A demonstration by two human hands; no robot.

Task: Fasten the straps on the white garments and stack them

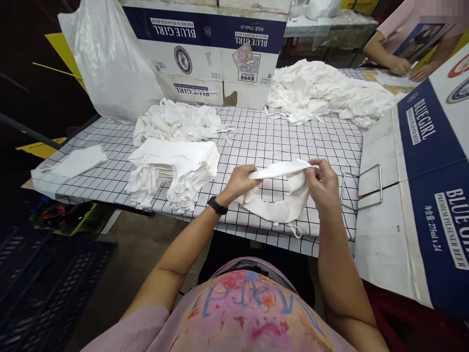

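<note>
My left hand (239, 185), with a dark watch on its wrist, pinches one end of a white cloth piece (276, 211). At the opposite end, the thumb and fingers of my right hand (324, 185) are closed on the same cloth. Its upper edge is stretched as a band between both hands. The lower part curves down in a loop onto the checked tablecloth, and a thin strap hangs over the table's front edge. Left of my hands is a neat stack of flat white cloth pieces (170, 151), with straps bunched at its front.
Behind the stack lies a loose white cloth pile (179, 120); a larger heap (311, 93) is at the back right. Cardboard boxes stand behind (220, 58) and at right (388, 205), one near a metal wire frame (381, 183). Another person's hands (401, 66) work beyond.
</note>
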